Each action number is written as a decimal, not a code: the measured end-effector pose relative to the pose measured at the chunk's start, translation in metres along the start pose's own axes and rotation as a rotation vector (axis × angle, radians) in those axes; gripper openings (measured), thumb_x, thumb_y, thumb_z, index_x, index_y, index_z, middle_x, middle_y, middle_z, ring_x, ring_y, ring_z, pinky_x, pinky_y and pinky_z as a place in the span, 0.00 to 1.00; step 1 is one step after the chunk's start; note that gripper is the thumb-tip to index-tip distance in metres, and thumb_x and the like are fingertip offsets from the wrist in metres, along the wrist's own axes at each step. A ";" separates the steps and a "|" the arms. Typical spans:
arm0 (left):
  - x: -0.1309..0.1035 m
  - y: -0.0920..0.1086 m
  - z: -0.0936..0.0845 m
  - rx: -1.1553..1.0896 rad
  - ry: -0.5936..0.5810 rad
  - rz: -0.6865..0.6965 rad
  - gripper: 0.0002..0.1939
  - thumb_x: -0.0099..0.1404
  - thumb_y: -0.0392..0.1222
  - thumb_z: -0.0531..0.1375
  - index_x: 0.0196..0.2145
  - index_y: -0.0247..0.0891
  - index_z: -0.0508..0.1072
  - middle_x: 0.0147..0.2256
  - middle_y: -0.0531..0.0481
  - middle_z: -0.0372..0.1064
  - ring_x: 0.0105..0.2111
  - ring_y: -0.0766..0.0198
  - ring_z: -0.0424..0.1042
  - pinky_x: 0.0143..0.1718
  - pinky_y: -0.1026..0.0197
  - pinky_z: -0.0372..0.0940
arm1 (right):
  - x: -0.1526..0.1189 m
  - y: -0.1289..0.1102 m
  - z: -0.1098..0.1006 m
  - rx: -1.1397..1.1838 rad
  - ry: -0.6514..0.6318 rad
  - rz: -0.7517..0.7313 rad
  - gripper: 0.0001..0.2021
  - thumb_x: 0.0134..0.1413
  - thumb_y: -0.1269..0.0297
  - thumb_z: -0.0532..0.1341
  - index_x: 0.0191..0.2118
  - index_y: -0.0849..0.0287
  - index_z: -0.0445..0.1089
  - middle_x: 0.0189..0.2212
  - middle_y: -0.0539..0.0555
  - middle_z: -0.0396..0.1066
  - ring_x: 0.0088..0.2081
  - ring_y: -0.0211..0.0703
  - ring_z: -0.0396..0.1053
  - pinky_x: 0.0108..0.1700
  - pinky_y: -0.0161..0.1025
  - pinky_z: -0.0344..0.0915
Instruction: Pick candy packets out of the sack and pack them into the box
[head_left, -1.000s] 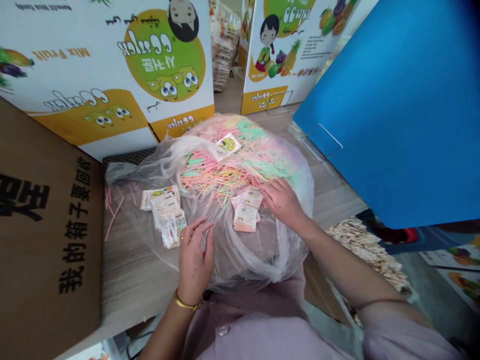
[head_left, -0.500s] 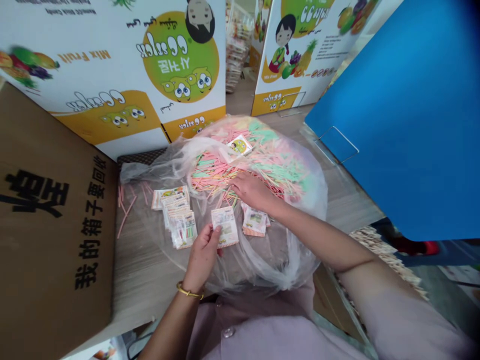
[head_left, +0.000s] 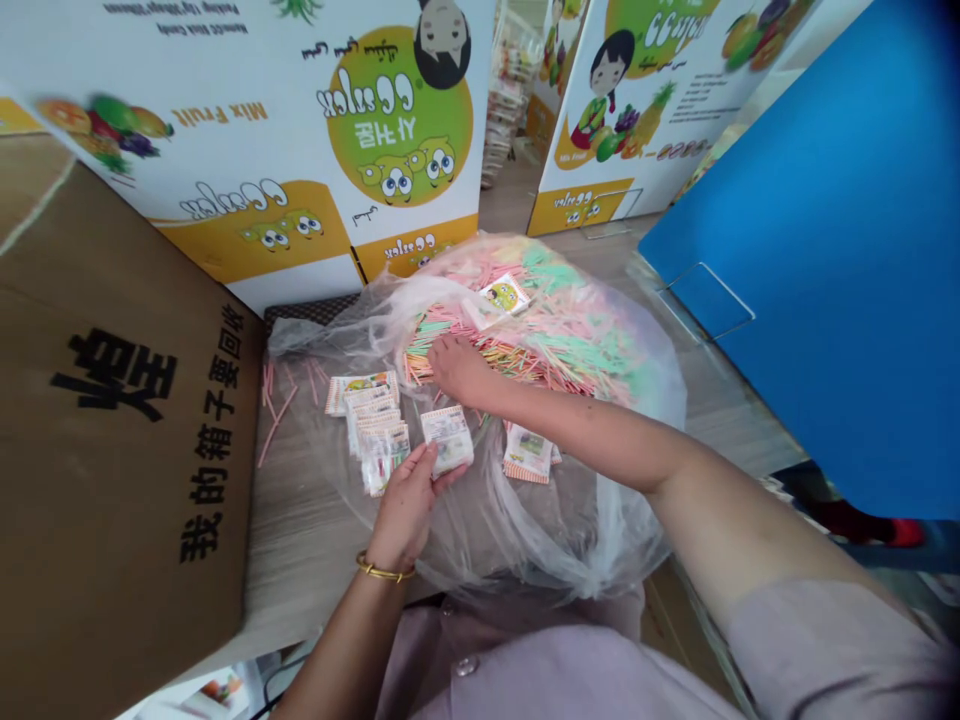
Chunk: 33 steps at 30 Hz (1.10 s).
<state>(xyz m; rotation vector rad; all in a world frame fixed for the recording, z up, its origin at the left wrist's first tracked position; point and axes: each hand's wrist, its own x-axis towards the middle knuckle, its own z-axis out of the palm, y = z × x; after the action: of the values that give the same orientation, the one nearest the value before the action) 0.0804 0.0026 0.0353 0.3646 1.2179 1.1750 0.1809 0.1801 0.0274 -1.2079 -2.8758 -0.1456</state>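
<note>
My left hand (head_left: 412, 495) grips a small printed candy packet (head_left: 448, 438) between thumb and fingers. Thin pink, green and yellow candy sticks (head_left: 555, 365) lie heaped in a large clear plastic bag (head_left: 637, 480). At the left front of the heap, my right hand (head_left: 459, 368) has its bent fingers closed on some sticks; its fingertips are partly hidden. Left of the held packet lies an overlapping row of filled packets (head_left: 375, 415). More packets (head_left: 527, 452) sit to the right, below my right forearm. One small white packet with a green logo (head_left: 504, 295) rests on the heap.
A brown carton (head_left: 127, 400) stands at the left. Printed white cartons (head_left: 255, 130) line the back, and a blue panel (head_left: 825, 270) stands at the right beside a wire handle (head_left: 709, 300). A few loose pink sticks (head_left: 277, 425) lie on the wooden table (head_left: 281, 560).
My right hand has shifted left across the candy heap. The packet in my left hand has tilted, and my fingers now reach under its lower edge. The view has shifted slightly.
</note>
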 end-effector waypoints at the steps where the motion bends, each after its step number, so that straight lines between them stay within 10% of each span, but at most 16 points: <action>1: 0.001 -0.001 -0.001 0.002 -0.003 0.000 0.12 0.62 0.48 0.67 0.39 0.38 0.78 0.46 0.46 0.78 0.42 0.60 0.78 0.50 0.53 0.74 | -0.003 0.002 -0.002 0.005 0.002 -0.008 0.15 0.63 0.76 0.51 0.50 0.75 0.70 0.48 0.73 0.71 0.51 0.62 0.66 0.52 0.52 0.60; 9: 0.009 -0.006 0.003 -0.020 0.042 0.003 0.13 0.61 0.49 0.67 0.40 0.38 0.78 0.48 0.45 0.78 0.44 0.56 0.78 0.54 0.48 0.71 | -0.028 0.015 -0.027 0.231 -0.075 0.126 0.15 0.68 0.75 0.46 0.54 0.67 0.64 0.42 0.65 0.76 0.43 0.53 0.74 0.49 0.46 0.64; 16: 0.015 -0.002 0.008 -0.013 0.036 0.055 0.15 0.56 0.50 0.70 0.38 0.39 0.81 0.46 0.46 0.79 0.51 0.54 0.75 0.58 0.49 0.67 | -0.037 0.036 -0.028 0.686 0.013 0.334 0.22 0.73 0.52 0.42 0.55 0.62 0.63 0.44 0.61 0.75 0.43 0.47 0.73 0.47 0.41 0.66; 27: 0.000 -0.016 0.006 -0.032 0.071 0.044 0.16 0.52 0.51 0.72 0.35 0.41 0.81 0.43 0.48 0.80 0.50 0.53 0.74 0.56 0.47 0.68 | 0.034 -0.020 -0.033 0.580 -0.333 0.421 0.20 0.64 0.54 0.57 0.47 0.65 0.76 0.47 0.70 0.77 0.50 0.58 0.75 0.47 0.44 0.68; 33: -0.003 -0.006 0.003 -0.037 0.046 0.062 0.17 0.52 0.54 0.72 0.35 0.40 0.81 0.44 0.47 0.80 0.50 0.53 0.74 0.57 0.48 0.67 | 0.021 0.001 -0.032 0.638 -0.334 0.321 0.13 0.64 0.63 0.56 0.44 0.64 0.75 0.45 0.66 0.78 0.46 0.53 0.76 0.45 0.40 0.68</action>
<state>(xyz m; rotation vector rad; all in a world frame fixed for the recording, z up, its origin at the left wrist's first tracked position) 0.0867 -0.0015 0.0336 0.3512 1.2308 1.2637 0.1662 0.1929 0.0601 -1.6029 -2.5538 0.9748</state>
